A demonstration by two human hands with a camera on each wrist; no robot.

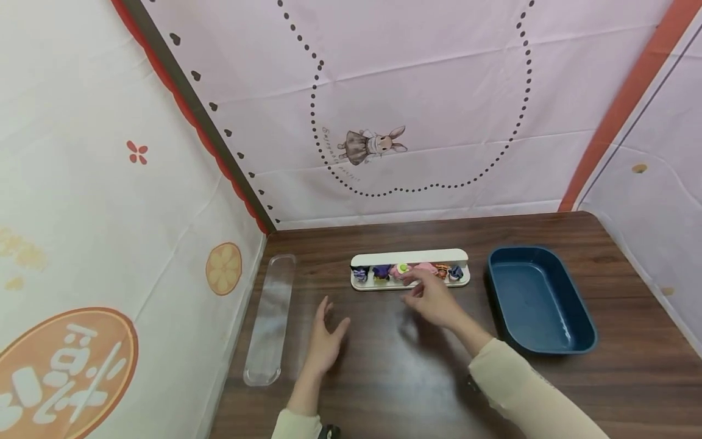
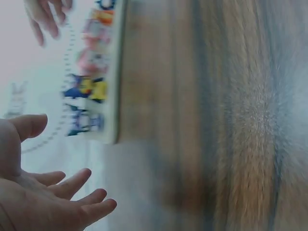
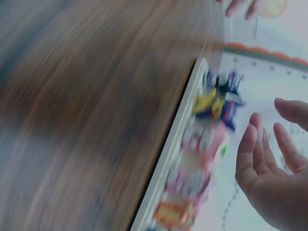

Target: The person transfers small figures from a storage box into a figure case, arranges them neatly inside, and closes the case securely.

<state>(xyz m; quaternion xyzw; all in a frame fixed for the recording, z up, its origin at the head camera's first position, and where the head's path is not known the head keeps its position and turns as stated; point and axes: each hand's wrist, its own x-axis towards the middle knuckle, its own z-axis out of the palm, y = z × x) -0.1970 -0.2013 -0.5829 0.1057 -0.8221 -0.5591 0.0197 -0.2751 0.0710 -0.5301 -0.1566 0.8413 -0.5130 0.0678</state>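
A long white tray (image 1: pixel 410 287) lies toward the back of the table, bearing a row of several small colourful figurines (image 1: pixel 382 272). Pink, orange and dark blue-purple ones show in the right wrist view. Above the near edge of the tray hovers my right hand (image 1: pixel 433 302), its fingers loosely bent with nothing between them. My left hand (image 1: pixel 325 344) is raised over the table to the left of the tray, thumb and fingers spread apart and holding nothing. Both wrist views are blurred, so the figurines' details are unclear.
Left on the table lies a long clear plastic cover (image 1: pixel 270 323). A deep blue rectangular bin (image 1: pixel 540 350) stands to the right of the tray. Printed cloth (image 1: pixel 439 110) hangs behind the brown wooden table (image 1: pixel 395 384) and along both sides.
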